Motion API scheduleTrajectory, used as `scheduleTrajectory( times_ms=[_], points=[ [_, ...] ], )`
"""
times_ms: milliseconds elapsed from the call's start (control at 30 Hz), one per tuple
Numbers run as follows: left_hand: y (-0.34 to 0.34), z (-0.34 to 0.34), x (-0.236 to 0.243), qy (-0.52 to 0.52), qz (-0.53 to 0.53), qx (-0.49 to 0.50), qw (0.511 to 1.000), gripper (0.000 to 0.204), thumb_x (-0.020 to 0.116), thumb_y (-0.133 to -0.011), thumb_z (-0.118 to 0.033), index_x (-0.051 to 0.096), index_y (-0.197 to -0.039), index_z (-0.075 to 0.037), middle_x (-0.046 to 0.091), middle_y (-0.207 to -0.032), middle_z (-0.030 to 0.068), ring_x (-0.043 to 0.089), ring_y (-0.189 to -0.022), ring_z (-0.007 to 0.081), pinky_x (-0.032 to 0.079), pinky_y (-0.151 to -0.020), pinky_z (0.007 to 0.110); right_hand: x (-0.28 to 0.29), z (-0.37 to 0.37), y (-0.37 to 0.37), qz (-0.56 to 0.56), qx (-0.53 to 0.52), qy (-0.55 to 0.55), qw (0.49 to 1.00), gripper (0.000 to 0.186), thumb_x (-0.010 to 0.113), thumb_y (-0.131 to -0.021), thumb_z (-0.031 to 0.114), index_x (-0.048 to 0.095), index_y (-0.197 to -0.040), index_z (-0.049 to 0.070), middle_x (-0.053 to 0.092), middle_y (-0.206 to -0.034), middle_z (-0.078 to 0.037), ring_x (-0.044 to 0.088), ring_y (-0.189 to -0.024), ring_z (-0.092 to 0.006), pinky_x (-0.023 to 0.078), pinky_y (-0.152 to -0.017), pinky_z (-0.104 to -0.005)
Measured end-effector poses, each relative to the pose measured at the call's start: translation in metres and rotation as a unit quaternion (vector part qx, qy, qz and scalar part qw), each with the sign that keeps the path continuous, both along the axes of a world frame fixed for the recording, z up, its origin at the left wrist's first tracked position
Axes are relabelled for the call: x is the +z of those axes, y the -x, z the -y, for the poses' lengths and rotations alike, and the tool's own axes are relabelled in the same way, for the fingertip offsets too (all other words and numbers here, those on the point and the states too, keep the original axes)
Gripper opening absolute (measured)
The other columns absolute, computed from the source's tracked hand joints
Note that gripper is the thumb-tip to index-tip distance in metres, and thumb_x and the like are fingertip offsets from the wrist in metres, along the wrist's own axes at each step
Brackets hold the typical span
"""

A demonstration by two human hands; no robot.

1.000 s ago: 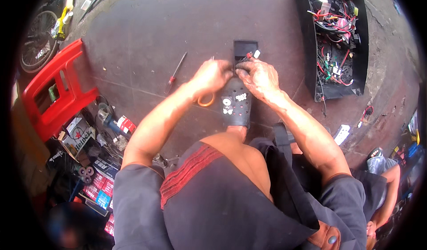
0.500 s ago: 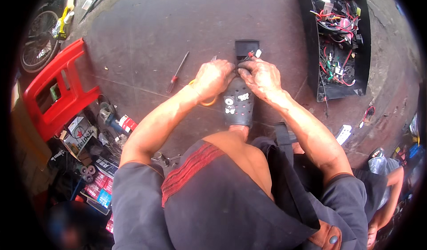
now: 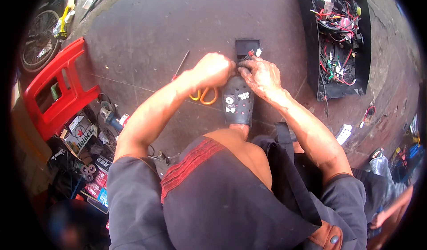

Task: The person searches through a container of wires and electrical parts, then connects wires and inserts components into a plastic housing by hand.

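Note:
My two hands work close together above the toe of my dark clog [image 3: 238, 99]. My right hand [image 3: 263, 75] pinches a dark wire bundle, with red and white connectors [image 3: 257, 52] sticking up past its fingers. Fingers curled in, my left hand [image 3: 216, 70] is closed right beside it; whatever it grips is hidden. Just beyond my fingertips lies a flat black rectangular case [image 3: 247, 45]. Yellow-handled scissors [image 3: 209, 96] rest on the floor below my left wrist. A screwdriver [image 3: 182, 63] lies to the left, its handle partly covered by my forearm.
At the right stands a long black bin [image 3: 313, 45] full of tangled wires and parts. A red plastic chair [image 3: 53, 89] lies at the left, near an angle grinder [image 3: 109, 117] and boxes. Another person's arm [image 3: 393, 207] shows at lower right. A bicycle wheel [image 3: 40, 40] is far left.
My left hand has turned and its forearm has shifted left, uncovering the scissors' handles and covering the screwdriver's handle. My right hand stays nearly in place with the wires.

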State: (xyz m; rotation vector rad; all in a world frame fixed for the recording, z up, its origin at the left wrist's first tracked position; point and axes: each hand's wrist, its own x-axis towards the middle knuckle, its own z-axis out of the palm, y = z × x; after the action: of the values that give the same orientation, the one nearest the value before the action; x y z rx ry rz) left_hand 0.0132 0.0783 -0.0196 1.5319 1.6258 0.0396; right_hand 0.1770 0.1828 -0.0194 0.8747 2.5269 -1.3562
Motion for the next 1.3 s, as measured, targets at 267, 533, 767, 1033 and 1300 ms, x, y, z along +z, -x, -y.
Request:
scheduleTrajectory(
  times_ms=[267, 533, 767, 1033, 1300],
  points=[
    [0.008, -0.003, -0.002, 0.089, 0.156, 0.123, 0.976, 0.025, 0.063, -0.087, -0.021, 0.068, -0.096, 0.001, 0.067, -0.084, 0.0233, 0.065, -0.085, 0.0406, 0.051, -0.075, 0.045, 0.006, -0.001, 0.0, -0.007, 0.007, 0.015, 1.0, 0.019, 0.064, -0.085, 0.023, 0.073, -0.096, 0.011, 0.068, -0.1, -0.01, 0.066, -0.092, -0.0326, 0.053, -0.081, -0.0441],
    [-0.014, 0.01, 0.001, -0.011, -0.011, 0.089, 0.996, 0.016, 0.065, -0.083, -0.018, 0.065, -0.089, -0.002, 0.066, -0.081, 0.0171, 0.065, -0.077, 0.0383, 0.051, -0.068, 0.047, 0.003, -0.001, 0.001, 0.011, -0.002, 0.008, 1.0, 0.02, 0.064, -0.085, 0.023, 0.073, -0.098, 0.012, 0.069, -0.102, -0.01, 0.066, -0.095, -0.0314, 0.052, -0.083, -0.0433],
    [-0.018, 0.017, 0.001, 0.044, 0.089, 0.263, 0.96, 0.029, 0.067, -0.085, -0.021, 0.066, -0.099, 0.004, 0.068, -0.089, 0.0204, 0.065, -0.087, 0.0386, 0.051, -0.074, 0.043, 0.0, -0.001, -0.002, -0.011, 0.006, 0.021, 1.0, 0.019, 0.064, -0.085, 0.023, 0.073, -0.098, 0.012, 0.069, -0.103, -0.009, 0.065, -0.096, -0.0316, 0.052, -0.084, -0.0433],
    [-0.014, 0.009, 0.002, 0.007, -0.007, 0.118, 0.993, 0.021, 0.066, -0.083, -0.019, 0.063, -0.081, 0.002, 0.066, -0.079, 0.0193, 0.065, -0.078, 0.0373, 0.051, -0.069, 0.046, 0.007, -0.002, 0.004, 0.032, 0.008, 0.021, 0.999, 0.019, 0.065, -0.085, 0.023, 0.073, -0.098, 0.011, 0.069, -0.103, -0.009, 0.066, -0.095, -0.0324, 0.052, -0.082, -0.0437],
    [-0.022, 0.019, 0.001, 0.055, 0.118, 0.326, 0.936, 0.027, 0.066, -0.086, -0.02, 0.067, -0.102, 0.002, 0.069, -0.087, 0.0212, 0.067, -0.083, 0.033, 0.051, -0.072, 0.041, 0.003, -0.002, -0.001, -0.003, 0.005, 0.022, 1.0, 0.019, 0.064, -0.085, 0.022, 0.073, -0.098, 0.011, 0.069, -0.102, -0.01, 0.066, -0.094, -0.033, 0.052, -0.082, -0.0449]
  ],
)
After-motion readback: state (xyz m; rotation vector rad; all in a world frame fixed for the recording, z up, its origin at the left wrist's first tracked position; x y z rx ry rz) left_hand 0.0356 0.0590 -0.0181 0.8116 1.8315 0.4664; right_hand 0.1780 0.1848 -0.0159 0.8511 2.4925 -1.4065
